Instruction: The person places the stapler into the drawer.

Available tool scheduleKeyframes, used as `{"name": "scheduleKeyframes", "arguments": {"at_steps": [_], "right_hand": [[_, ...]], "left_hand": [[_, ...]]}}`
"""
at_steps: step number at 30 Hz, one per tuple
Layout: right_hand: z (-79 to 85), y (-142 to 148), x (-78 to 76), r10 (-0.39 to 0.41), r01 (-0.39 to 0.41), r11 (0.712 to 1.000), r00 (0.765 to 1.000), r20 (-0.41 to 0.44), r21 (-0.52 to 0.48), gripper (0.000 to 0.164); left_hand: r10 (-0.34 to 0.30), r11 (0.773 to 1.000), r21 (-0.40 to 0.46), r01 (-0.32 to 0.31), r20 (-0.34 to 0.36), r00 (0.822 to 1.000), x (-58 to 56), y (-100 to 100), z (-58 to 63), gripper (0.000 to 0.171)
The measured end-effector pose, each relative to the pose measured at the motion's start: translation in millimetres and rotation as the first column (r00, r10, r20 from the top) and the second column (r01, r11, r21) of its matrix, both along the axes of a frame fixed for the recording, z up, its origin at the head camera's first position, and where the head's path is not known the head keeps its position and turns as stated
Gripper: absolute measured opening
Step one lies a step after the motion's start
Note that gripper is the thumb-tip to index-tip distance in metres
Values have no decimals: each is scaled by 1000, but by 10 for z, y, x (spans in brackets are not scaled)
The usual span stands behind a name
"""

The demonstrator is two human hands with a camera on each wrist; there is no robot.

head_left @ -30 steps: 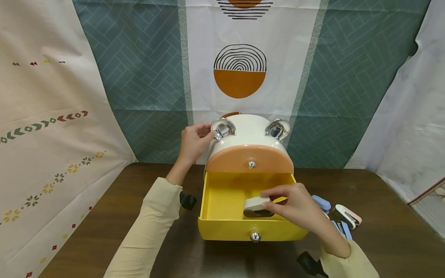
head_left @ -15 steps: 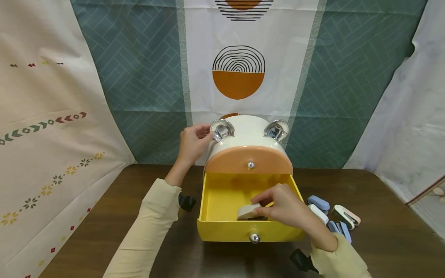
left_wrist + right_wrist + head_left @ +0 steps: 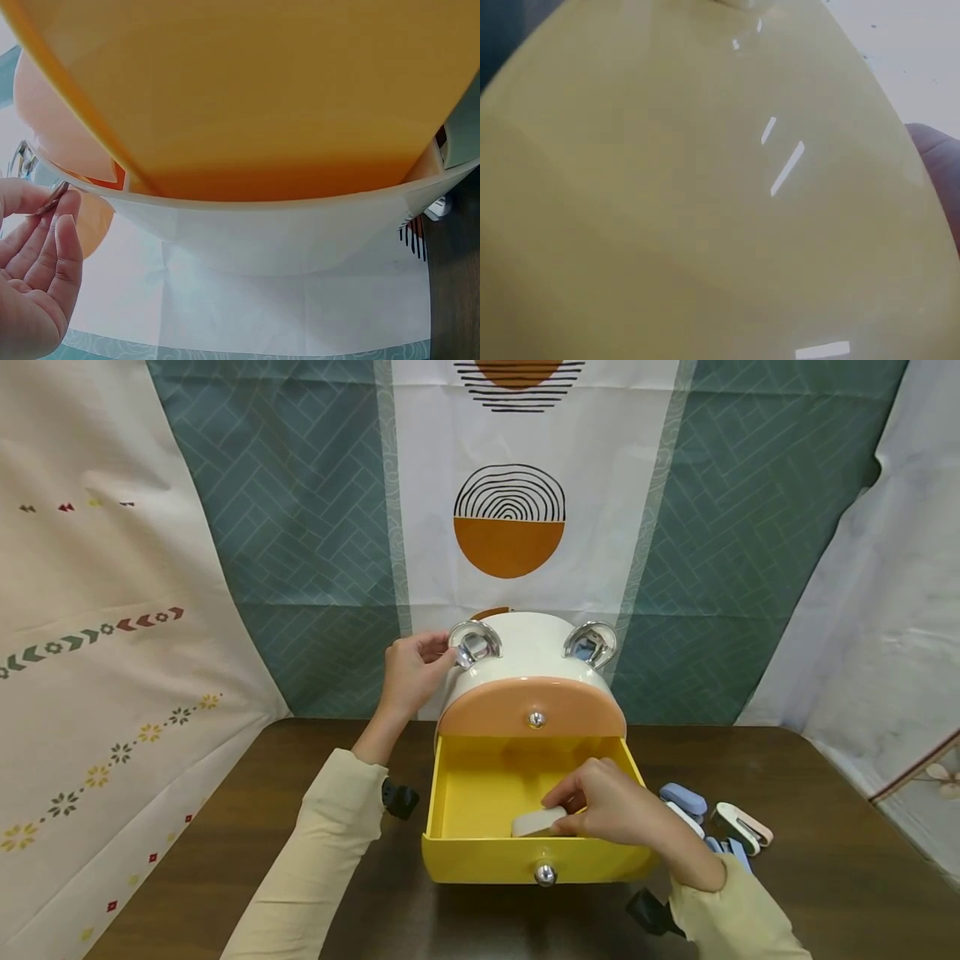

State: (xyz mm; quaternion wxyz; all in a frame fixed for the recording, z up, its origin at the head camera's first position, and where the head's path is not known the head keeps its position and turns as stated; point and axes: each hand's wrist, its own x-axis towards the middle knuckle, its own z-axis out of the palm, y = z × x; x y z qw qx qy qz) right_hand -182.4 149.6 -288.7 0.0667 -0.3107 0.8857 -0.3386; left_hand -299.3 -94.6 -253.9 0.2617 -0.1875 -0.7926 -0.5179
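A white box (image 3: 531, 647) with two silver ears and a peach upper drawer (image 3: 573, 710) stands on the table. Its lower yellow drawer (image 3: 487, 862) is pulled out. My left hand (image 3: 412, 675) pinches the left silver ear (image 3: 476, 645) between thumb and fingers; the left wrist view shows this hand (image 3: 37, 277) at the box's edge. Inside the yellow drawer, near its front wall, my right hand (image 3: 611, 806) grips a small whitish stapler (image 3: 536, 822), its lower part hidden by the wall. The yellow drawer (image 3: 705, 195) fills most of the right wrist view.
Several small staplers lie right of the drawer: a blue one (image 3: 684, 797), a white and peach one (image 3: 742, 827) and others partly behind my right forearm. The brown table (image 3: 300, 793) ends at a hanging cloth (image 3: 315, 527) behind the box.
My right hand has moved left and down into the drawer with the stapler, which now sits lower behind the front wall. My left hand keeps its hold on the ear.
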Motion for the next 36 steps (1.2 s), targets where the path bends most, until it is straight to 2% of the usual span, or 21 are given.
{"name": "scheduleKeyframes", "arguments": {"at_steps": [8, 18, 28, 36], "right_hand": [[19, 45, -51, 38, -41, 995, 998, 42, 87, 22], [17, 51, -59, 34, -37, 997, 998, 51, 64, 25], [121, 224, 60, -83, 83, 993, 997, 1, -84, 36], [222, 531, 180, -232, 225, 950, 973, -7, -215, 36]], "left_hand": [[7, 1000, -6, -7, 5, 1000, 0, -3, -11, 25], [14, 1000, -9, -14, -4, 1000, -1, -5, -3, 25], [14, 1000, -11, -14, 7, 1000, 7, 15, 3, 25], [14, 1000, -15, -14, 8, 1000, 3, -2, 0, 25]]}}
